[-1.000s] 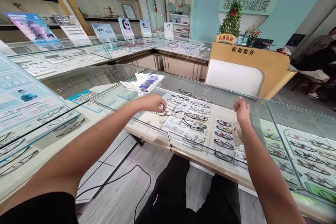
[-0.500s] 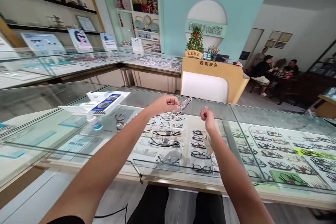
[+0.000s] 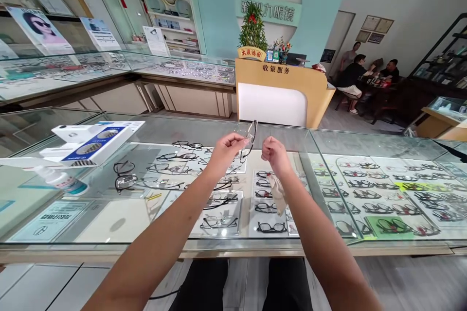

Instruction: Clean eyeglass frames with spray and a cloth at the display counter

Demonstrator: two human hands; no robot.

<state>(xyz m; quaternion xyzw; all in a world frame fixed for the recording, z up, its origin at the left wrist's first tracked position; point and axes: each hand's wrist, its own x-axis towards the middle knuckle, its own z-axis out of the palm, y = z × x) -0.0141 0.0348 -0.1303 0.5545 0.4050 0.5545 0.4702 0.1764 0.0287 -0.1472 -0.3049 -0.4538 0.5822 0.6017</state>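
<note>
A pair of glasses (image 3: 251,138) is pinched between the thumb and fingers of my left hand (image 3: 230,151), held upright above the glass counter (image 3: 175,129). Just to the right, my right hand (image 3: 274,154) is closed, its fingers curled. A beige cloth (image 3: 278,195) hangs below it, beside the wrist, and appears to be tucked in that hand's grip. Beneath both hands, rows of eyeglass frames (image 3: 272,227) lie inside the case.
On the counter's left stand a white and blue box (image 3: 97,145) and a white spray bottle (image 3: 65,182). More frames fill the right case. Beyond is a wooden cashier desk (image 3: 317,90) with a plant. Several people sit or stand at the back right.
The view has shifted, bringing the counter closer. My left hand has turned the glasses more upright, and the two hands are nearer each other. The cloth below my right hand shows more fully.
</note>
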